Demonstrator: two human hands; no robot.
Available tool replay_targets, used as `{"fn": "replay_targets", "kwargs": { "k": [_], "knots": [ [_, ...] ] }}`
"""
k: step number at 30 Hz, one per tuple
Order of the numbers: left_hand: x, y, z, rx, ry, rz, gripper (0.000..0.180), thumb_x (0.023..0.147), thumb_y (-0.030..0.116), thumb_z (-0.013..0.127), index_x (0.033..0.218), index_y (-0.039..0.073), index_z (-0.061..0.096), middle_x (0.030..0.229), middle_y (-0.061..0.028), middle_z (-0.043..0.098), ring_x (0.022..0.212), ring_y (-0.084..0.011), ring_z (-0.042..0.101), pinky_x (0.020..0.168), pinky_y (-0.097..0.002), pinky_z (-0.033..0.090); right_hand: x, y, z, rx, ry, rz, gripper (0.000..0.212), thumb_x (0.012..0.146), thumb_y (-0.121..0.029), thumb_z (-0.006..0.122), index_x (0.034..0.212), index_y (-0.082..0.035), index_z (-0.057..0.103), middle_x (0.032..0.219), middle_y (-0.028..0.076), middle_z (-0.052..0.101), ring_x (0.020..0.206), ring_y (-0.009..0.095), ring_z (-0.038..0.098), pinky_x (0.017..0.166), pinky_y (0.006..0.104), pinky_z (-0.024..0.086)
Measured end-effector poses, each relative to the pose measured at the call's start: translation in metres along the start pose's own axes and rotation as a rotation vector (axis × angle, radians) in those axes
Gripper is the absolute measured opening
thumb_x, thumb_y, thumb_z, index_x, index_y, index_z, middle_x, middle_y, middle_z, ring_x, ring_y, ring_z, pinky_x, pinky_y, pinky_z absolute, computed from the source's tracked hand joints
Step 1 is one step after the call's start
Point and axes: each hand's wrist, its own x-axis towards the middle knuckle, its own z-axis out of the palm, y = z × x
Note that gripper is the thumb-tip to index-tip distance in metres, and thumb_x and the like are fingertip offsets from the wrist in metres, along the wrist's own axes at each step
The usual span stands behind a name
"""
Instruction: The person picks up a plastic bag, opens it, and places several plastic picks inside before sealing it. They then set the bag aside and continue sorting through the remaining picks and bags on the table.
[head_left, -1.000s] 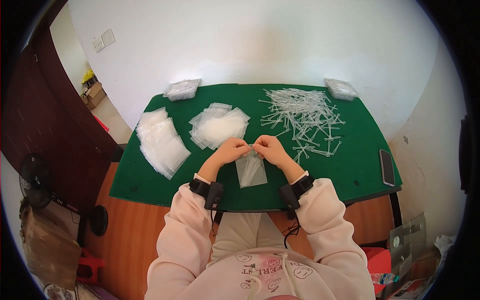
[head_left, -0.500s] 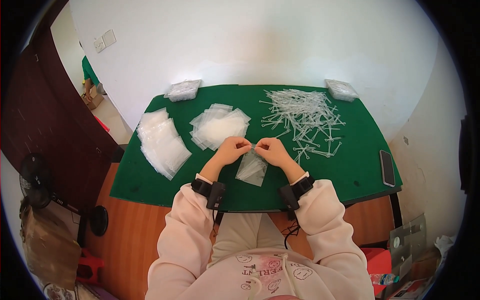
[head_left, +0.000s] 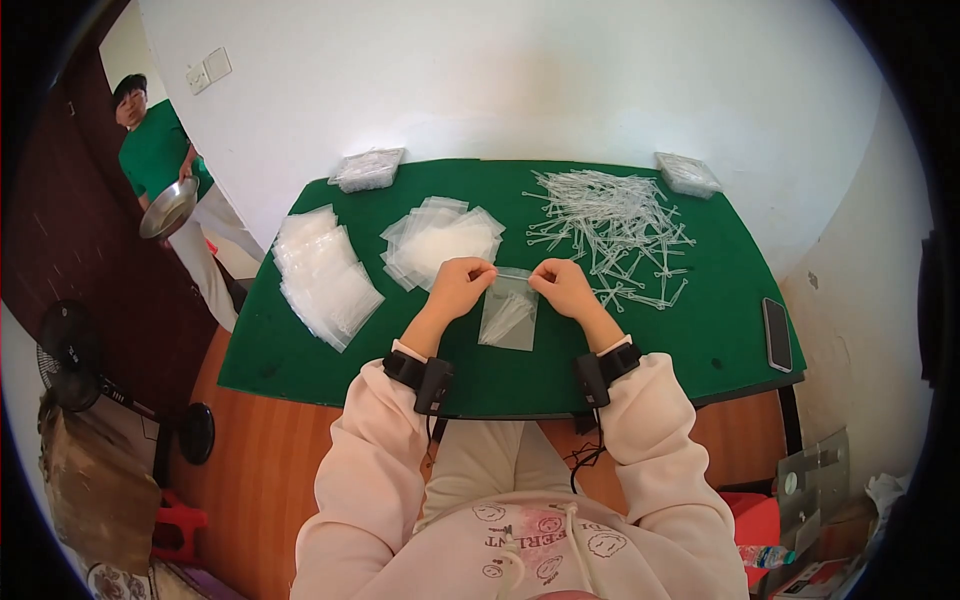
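A small clear plastic bag [head_left: 508, 322], with several thin clear sticks inside, hangs between my hands over the near middle of the table. My left hand [head_left: 462, 284] pinches its upper left corner, while my right hand [head_left: 563, 287] pinches the upper right one. The bag's top edge is pulled straight between the fingertips. Just beyond my left hand lies a loose heap of flat clear bags [head_left: 438, 245]. Past my right hand spreads a tangle of thin clear plastic sticks with looped ends [head_left: 605, 220].
Overlapping bags [head_left: 325, 285] lie in a row at the table's left. Two clear boxes [head_left: 368, 170] of sticks stand at the back corners. A phone [head_left: 776, 335] rests near the right edge of the green table [head_left: 690, 350]. A person [head_left: 155, 150] holding a metal bowl [head_left: 170, 208] stands in the doorway.
My hands have moved apart, stretching the bag's top edge, and the bag now hangs straighter. In the doorway, the person has come into fuller view with a metal bowl.
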Motion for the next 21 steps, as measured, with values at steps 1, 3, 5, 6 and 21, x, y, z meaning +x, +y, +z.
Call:
{"fn": "replay_targets", "kwargs": {
  "k": [1, 3, 5, 6, 21],
  "knots": [
    [0.0, 0.001, -0.001, 0.022, -0.017, -0.024, 0.015, 0.078, 0.013, 0.061, 0.082, -0.001, 0.064, 0.068, -0.0015, 0.06, 0.062, -0.0062, 0.051, 0.057, -0.022, 0.042, 0.0, -0.001, 0.001, -0.001, -0.001, 0.0, 0.016, 0.072, -0.016, 0.062, 0.073, 0.0, 0.061, 0.06, 0.007, 0.058, 0.054, 0.015, 0.053, 0.052, 0.028, 0.042],
    [-0.001, 0.004, 0.0, 0.043, -0.032, -0.048, 0.015, 0.078, 0.013, 0.06, 0.081, -0.001, 0.064, 0.067, -0.0015, 0.06, 0.061, -0.0064, 0.051, 0.057, -0.0221, 0.042, -0.002, -0.003, 0.005, 0.048, -0.003, -0.04, 0.015, 0.073, -0.015, 0.061, 0.073, 0.0, 0.06, 0.061, 0.008, 0.057, 0.055, 0.017, 0.053, 0.053, 0.0294, 0.042],
    [-0.003, 0.008, 0.005, 0.011, -0.08, 0.035, 0.015, 0.078, 0.014, 0.06, 0.079, -0.001, 0.063, 0.065, -0.003, 0.059, 0.059, -0.0079, 0.05, 0.055, -0.0235, 0.041, -0.004, -0.007, 0.011, 0.072, -0.004, -0.062, 0.014, 0.073, -0.014, 0.06, 0.073, 0.0, 0.059, 0.062, 0.009, 0.057, 0.056, 0.018, 0.053, 0.054, 0.0301, 0.042],
    [-0.004, 0.011, 0.006, -0.005, -0.104, 0.078, 0.015, 0.078, 0.014, 0.06, 0.078, -0.001, 0.062, 0.064, -0.0037, 0.059, 0.058, -0.0087, 0.05, 0.055, -0.0243, 0.041, -0.005, -0.009, 0.015, 0.064, -0.026, -0.123, 0.013, 0.074, -0.014, 0.06, 0.073, 0.0, 0.059, 0.063, 0.009, 0.056, 0.056, 0.019, 0.053, 0.054, 0.0305, 0.042],
    [-0.003, 0.014, 0.002, 0.171, -0.188, 0.091, 0.017, 0.076, 0.015, 0.06, 0.077, -0.001, 0.06, 0.06, -0.0079, 0.056, 0.054, -0.0131, 0.048, 0.053, -0.0274, 0.039, -0.007, -0.009, 0.01, -0.01, -0.082, -0.088, 0.014, 0.074, -0.016, 0.06, 0.076, -0.002, 0.059, 0.068, 0.011, 0.058, 0.062, 0.024, 0.056, 0.057, 0.0321, 0.043]
  ]
}}
